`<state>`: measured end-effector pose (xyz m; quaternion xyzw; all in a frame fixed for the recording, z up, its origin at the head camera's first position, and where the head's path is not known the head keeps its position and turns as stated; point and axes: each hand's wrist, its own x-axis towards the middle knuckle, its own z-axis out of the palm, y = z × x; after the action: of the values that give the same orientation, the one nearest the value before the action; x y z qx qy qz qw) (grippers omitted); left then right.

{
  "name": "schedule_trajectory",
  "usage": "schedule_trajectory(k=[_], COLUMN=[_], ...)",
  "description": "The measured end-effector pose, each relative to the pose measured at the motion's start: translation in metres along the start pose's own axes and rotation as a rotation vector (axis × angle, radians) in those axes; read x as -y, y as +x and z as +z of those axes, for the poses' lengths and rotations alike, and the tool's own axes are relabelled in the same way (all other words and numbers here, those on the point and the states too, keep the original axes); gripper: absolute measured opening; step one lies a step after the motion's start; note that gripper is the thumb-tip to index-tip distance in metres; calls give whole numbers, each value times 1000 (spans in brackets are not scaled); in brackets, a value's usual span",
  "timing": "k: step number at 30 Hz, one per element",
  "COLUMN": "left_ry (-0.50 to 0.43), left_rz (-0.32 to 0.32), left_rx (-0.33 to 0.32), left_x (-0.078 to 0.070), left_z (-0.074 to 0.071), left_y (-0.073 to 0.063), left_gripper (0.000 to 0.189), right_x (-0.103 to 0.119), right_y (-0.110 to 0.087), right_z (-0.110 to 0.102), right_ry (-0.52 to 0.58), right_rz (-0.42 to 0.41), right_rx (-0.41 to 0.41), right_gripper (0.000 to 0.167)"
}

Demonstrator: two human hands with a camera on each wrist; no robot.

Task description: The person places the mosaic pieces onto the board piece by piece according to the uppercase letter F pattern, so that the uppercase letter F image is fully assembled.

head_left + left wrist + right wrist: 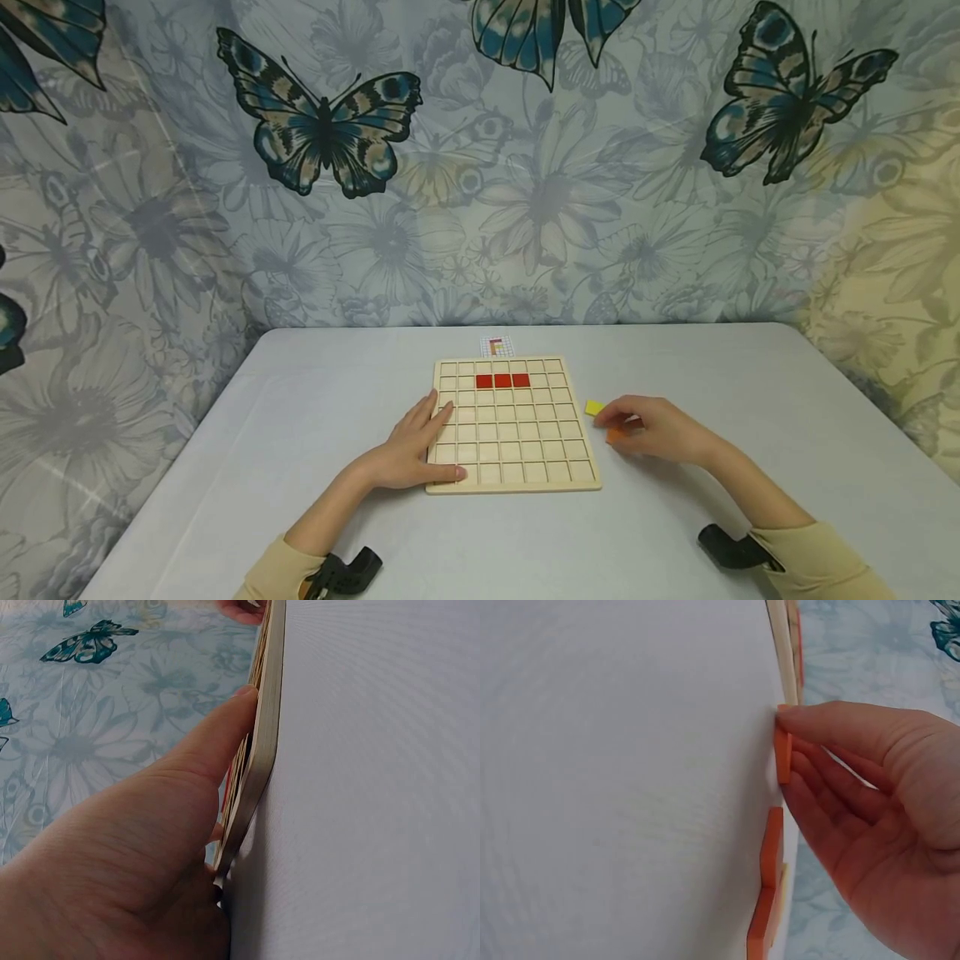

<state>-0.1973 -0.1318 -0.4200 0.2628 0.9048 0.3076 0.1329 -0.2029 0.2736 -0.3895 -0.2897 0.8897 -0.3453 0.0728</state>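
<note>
A wooden grid board (506, 451) lies flat on the table, with three red tiles (502, 381) side by side in its second row from the far edge. My left hand (408, 450) rests along the board's left side, fingers spread and the thumb lying over its near left corner. To the right of the board, my right hand (656, 429) pinches an orange tile (783, 754) between thumb and fingers, low at the tabletop. Further orange tiles (772, 844) lie beside that hand, partly hidden under it in the head view. A yellow tile (593, 407) sits just beyond its fingertips.
A small printed card (497, 346) with a coloured grid pattern lies at the board's far edge. The white table (315, 375) ends against a wall hanging (442, 250) with butterflies. Black wrist cameras (731, 547) sit at both sleeves.
</note>
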Motion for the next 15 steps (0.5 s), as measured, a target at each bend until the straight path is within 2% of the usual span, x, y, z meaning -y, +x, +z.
schedule_trajectory(k=[3, 6, 10, 15], left_ry=[-3, 0, 0, -9], left_rz=[2, 4, 0, -1], left_rx=[1, 0, -2, 1], left_x=[0, 1, 1, 0], left_z=[0, 0, 0, 0], left_y=[0, 1, 0, 0], left_gripper=[102, 101, 101, 102], right_x=[0, 1, 4, 4], right_y=[1, 1, 0, -1], right_z=[1, 0, -4, -6], right_ry=[-10, -34, -80, -104], right_rz=[-9, 31, 75, 82], right_rx=[-34, -49, -34, -13], right_gripper=[30, 31, 31, 28])
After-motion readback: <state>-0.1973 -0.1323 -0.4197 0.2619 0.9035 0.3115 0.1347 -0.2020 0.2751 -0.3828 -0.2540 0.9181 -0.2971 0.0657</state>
